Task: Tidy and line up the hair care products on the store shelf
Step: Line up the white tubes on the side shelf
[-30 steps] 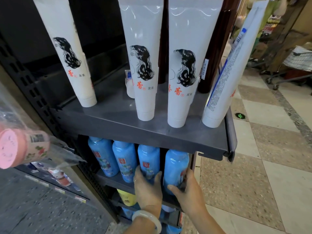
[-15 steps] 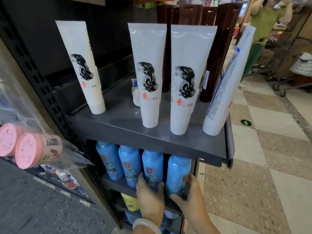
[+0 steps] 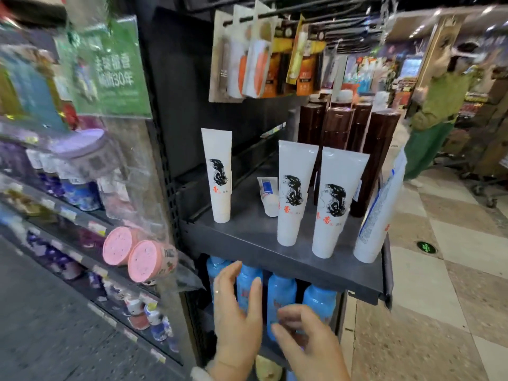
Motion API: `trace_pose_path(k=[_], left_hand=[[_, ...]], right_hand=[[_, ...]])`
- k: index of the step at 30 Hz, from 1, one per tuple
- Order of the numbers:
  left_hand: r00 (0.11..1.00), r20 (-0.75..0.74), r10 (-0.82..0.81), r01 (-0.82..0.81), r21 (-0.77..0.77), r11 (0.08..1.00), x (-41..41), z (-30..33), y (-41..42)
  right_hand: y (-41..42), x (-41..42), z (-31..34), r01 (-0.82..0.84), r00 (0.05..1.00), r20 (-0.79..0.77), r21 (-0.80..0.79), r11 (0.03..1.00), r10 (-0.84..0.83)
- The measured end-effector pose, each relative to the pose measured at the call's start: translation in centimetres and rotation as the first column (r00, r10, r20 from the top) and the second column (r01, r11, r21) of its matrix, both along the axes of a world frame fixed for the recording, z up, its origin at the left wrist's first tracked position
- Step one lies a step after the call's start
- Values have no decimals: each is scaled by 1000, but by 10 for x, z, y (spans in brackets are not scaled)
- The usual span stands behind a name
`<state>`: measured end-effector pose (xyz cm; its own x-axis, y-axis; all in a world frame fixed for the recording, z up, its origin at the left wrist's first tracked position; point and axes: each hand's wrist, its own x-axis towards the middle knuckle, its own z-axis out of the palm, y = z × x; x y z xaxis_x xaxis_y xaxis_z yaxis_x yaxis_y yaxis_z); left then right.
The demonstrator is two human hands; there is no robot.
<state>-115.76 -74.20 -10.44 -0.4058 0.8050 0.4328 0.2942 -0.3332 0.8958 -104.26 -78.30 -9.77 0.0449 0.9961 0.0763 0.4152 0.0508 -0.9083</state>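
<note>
Several white hair-cream tubes stand cap-down on the dark shelf [image 3: 247,237]: one at the left [image 3: 218,174], two side by side in the middle [image 3: 294,193] [image 3: 336,204], and one turned and leaning at the right edge [image 3: 380,210]. A small tube [image 3: 268,196] stands behind them. Dark brown bottles [image 3: 376,160] fill the back right. On the shelf below stand several blue bottles [image 3: 281,295]. My left hand [image 3: 236,320] and my right hand [image 3: 305,339] hover in front of the blue bottles, fingers spread, holding nothing.
Carded products [image 3: 255,53] hang on pegs above. At left, pink-lidded jars [image 3: 143,259] in clear wrap jut from a side shelf. A person in green [image 3: 437,111] stands in the tiled aisle [image 3: 439,270] at right.
Both hands have come off the blue bottles and risen with fingers spread. My view has tilted up, bringing the hanging products and the aisle into sight.
</note>
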Motion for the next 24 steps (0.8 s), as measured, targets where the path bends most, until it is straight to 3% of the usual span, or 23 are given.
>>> trace_pose_path(k=[4,10,15,24], left_hand=[[992,-114,-62,66,33,997,-14,53,27],[890,-389,-238,174,-192,966,-3,102,83],[815,-432,-386,260,-322,910,10,119,120],[742,-437,-508,289,-476,831,-4,112,136]], right_hand=[[5,-8,35,-30,999,-42,79,996,33],[-3,-7,47,-46,999,-16,-3,999,45],[-3,-8,49,66,997,-23,-55,996,-68],[2,-30,69,337,941,-95,144,930,-326]])
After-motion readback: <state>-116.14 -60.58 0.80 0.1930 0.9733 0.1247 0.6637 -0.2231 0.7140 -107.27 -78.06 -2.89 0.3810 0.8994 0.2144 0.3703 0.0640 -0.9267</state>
